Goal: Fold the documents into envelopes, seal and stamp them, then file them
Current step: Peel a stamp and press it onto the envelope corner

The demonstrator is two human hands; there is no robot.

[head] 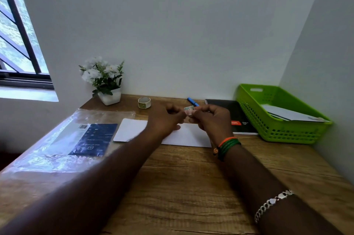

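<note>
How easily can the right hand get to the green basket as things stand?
Probably easily: the green basket sits open-topped just right of the right hand, with nothing between them, though the hand is pinching a stamp.

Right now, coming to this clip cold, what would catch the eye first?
Both hands meet at mid-desk, the left hand and right hand pinching a small stamp just above a white envelope lying flat on the wooden desk. Next comes the bright green basket at the right wall, with envelopes already inside. A clear plastic packet lies at the left.
</note>
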